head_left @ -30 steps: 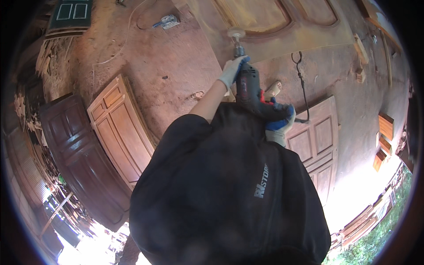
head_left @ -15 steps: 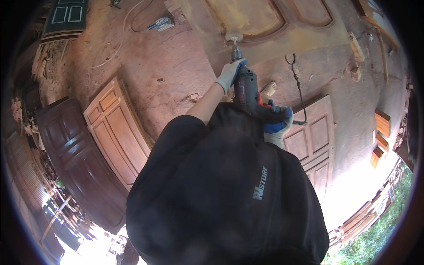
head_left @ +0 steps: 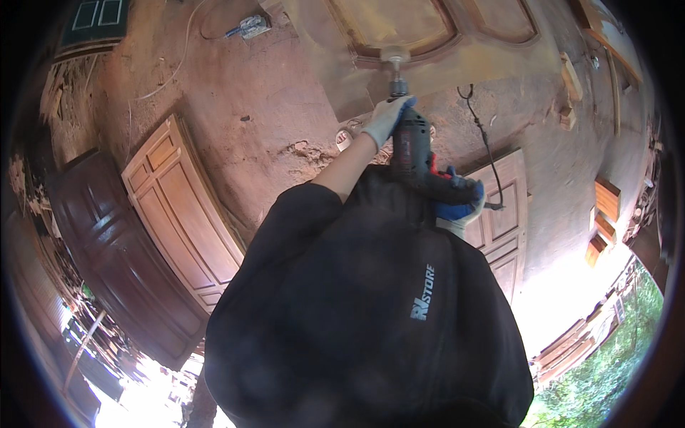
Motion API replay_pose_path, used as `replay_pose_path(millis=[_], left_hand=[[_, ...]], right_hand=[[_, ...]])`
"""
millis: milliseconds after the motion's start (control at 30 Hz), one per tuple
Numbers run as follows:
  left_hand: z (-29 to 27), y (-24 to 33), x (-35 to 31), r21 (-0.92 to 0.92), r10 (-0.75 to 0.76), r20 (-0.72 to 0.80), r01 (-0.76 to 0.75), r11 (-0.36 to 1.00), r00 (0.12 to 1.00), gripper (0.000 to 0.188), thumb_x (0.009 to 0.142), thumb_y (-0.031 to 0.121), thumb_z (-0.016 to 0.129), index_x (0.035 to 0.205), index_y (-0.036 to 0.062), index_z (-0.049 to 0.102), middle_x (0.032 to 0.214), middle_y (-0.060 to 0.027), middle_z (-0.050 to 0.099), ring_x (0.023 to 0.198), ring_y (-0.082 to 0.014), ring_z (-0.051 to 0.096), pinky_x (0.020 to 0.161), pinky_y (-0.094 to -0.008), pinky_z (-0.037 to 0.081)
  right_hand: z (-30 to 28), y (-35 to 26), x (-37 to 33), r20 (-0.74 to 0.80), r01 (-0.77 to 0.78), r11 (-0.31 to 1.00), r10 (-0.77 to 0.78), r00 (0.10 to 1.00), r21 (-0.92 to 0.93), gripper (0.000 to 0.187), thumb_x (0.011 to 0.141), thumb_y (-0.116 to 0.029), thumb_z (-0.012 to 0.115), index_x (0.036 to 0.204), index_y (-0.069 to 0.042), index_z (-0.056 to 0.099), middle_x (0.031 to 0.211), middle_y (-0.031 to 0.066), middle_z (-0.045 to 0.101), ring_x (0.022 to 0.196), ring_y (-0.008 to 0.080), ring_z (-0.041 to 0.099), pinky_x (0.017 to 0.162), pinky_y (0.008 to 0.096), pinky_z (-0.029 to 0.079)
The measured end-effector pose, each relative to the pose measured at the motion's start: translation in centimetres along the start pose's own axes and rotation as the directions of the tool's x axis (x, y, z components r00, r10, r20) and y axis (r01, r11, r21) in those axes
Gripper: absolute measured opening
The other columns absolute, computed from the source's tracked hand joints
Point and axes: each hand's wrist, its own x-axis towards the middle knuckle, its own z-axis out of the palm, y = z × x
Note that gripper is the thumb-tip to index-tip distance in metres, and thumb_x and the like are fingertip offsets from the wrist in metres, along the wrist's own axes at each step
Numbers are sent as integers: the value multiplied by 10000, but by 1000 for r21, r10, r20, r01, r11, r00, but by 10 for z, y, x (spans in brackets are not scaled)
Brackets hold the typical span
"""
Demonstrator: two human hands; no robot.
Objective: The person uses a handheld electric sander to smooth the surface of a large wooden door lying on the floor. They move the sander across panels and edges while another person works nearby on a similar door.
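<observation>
Dark grey with red near the grip, a corded power drill [head_left: 410, 146] sits at one o'clock from the view's centre, its nose aimed toward twelve. The left hand [head_left: 387, 118], in a white-and-blue glove, curls around its front just behind the chuck [head_left: 398, 87]; the right hand [head_left: 460, 212], gloved likewise, is wrapped around the rear handle at three o'clock. At the drill's tip, a pale round disc [head_left: 394, 53] overlaps the panelled wooden door [head_left: 457, 65] at one o'clock; contact cannot be told. A black cord [head_left: 485, 135] trails at two o'clock, a light-wood door [head_left: 178, 214] lies at nine.
</observation>
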Motion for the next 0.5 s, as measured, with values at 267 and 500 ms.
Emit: replay_pose_path(millis=[267, 500], left_hand=[[-35, 6, -9, -142, -62, -104, 47, 989, 993, 323, 793, 295, 731, 944, 21, 651, 775, -56, 646, 661, -154, 623, 626, -299, 505], [6, 2, 9, -185, -18, -78, 4, 983, 997, 285, 800, 273, 726, 942, 36, 653, 779, -49, 645, 650, -153, 622, 620, -290, 509]], right_hand=[[22, 13, 0, -95, -50, 985, 35, 995, -166, 267, 955, -272, 460, 801, -62, 519, 719, 48, 492, 718, 218, 506, 1023, 556, 340], [7, -3, 24, -95, -10, 998, 4, 995, -58, 289, 959, -269, 454, 791, -46, 527, 733, 67, 510, 709, 216, 505, 991, 542, 379]])
